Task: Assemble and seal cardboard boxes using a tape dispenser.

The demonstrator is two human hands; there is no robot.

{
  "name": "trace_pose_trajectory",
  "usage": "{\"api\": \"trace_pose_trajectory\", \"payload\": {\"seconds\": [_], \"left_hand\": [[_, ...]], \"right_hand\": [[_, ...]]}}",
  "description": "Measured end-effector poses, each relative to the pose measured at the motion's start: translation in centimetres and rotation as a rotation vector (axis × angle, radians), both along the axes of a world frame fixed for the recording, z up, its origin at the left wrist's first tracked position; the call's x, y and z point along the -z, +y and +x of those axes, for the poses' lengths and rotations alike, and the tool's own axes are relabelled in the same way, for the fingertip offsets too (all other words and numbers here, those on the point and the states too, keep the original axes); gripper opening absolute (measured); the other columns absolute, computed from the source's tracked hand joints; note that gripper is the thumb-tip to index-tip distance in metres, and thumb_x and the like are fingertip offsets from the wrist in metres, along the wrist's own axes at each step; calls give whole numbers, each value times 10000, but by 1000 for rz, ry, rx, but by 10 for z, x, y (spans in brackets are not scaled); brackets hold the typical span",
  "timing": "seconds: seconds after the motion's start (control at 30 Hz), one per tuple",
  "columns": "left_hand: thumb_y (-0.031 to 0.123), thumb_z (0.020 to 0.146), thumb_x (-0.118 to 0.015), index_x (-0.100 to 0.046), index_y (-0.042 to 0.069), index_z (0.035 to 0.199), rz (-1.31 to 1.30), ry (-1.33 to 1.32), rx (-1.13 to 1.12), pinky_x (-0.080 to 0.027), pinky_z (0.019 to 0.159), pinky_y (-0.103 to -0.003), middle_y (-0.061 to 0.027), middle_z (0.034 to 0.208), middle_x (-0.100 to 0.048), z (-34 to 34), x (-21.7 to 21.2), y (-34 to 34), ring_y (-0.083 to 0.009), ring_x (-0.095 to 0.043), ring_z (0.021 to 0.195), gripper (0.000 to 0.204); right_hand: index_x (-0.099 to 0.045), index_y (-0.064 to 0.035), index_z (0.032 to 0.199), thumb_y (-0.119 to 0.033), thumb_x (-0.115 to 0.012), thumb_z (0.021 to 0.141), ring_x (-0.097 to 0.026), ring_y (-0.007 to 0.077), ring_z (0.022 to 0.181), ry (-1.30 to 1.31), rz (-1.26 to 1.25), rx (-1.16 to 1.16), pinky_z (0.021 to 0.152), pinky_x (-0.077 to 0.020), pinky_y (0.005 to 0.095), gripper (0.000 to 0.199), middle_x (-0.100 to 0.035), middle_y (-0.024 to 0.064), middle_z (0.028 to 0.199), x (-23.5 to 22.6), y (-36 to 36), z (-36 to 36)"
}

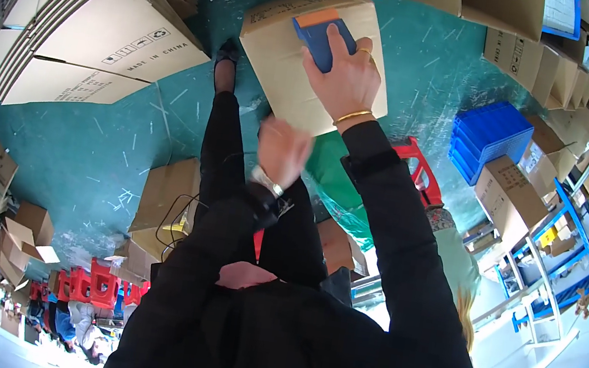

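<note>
Sitting near the far edge on top of one carton (pixel 281 68), one blue-and-orange hand tool (pixel 320 47) is being grasped by the right hand (pixel 349 82), apparently to steady it against the cardboard. The left hand (pixel 284 152) is blurring by the near edge, its grip impossible to tell. One red stool (pixel 426 179) is standing off the near right corner.

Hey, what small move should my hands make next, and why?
Perhaps bring your left hand to steady the tan cardboard box: your right hand grips the blue handheld tool with an orange edge over it, while the left, blurred by the box's near side, shows no clear hold.
</note>
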State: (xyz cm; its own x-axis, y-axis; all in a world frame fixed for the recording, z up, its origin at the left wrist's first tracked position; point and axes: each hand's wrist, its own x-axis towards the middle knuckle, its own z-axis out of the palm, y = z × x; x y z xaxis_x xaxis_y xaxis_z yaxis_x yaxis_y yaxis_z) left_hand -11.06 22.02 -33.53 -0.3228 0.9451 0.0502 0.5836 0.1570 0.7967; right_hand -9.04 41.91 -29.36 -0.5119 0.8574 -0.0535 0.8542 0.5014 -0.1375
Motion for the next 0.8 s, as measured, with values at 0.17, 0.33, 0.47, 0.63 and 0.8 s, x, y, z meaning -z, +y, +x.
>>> {"api": "trace_pose_trajectory", "payload": {"seconds": [0.17, 0.33, 0.47, 0.63, 0.8], "left_hand": [[350, 787, -804, -360, 143, 1551, -110, 93, -108, -240, 1158, -573, -122, 1579, -370, -98, 18, 74, -353, -318, 1462, 908], [368, 735, -849, -257, 227, 1611, -274, 229, 63, -124, 1200, -632, -30, 1689, -173, -103, 37, 80, -351, -106, 1556, 1067], [408, 721, -854, -259, 246, 1611, -265, 217, 63, -114, 1198, -646, -9, 1698, -154, -97, 42, 81, -352, -85, 1560, 1083], [446, 720, -847, -266, 256, 1609, -246, 216, 70, -112, 1199, -645, -2, 1699, -152, -100, 42, 79, -357, -89, 1559, 1078], [425, 729, -843, -262, 252, 1610, -206, 207, 45, -101, 1197, -650, -7, 1694, -174, -98, 46, 79, -361, -97, 1558, 1070]], "right_hand": [[-663, -183, 1248, -484, -763, 787, -668, 362, 671, 71, 1, 2, 563, -561, 433, 561, -564, 190, 937, 6, -15, 0], [-657, -169, 1254, -467, -776, 780, -667, 364, 673, 140, -9, -36, 560, -560, 431, 572, -550, 182, 929, 12, -15, 12], [-658, -161, 1250, -453, -783, 774, -660, 358, 664, 181, 3, -54, 558, -558, 428, 572, -541, 175, 914, 18, -20, 23], [-663, -154, 1242, -445, -782, 776, -656, 345, 674, 165, -33, -67, 565, -558, 422, 562, -537, 168, 911, 12, -34, 46], [-666, -153, 1239, -446, -778, 777, -660, 336, 692, 173, -51, -45, 570, -556, 420, 558, -536, 162, 915, 13, -35, 49]]}}
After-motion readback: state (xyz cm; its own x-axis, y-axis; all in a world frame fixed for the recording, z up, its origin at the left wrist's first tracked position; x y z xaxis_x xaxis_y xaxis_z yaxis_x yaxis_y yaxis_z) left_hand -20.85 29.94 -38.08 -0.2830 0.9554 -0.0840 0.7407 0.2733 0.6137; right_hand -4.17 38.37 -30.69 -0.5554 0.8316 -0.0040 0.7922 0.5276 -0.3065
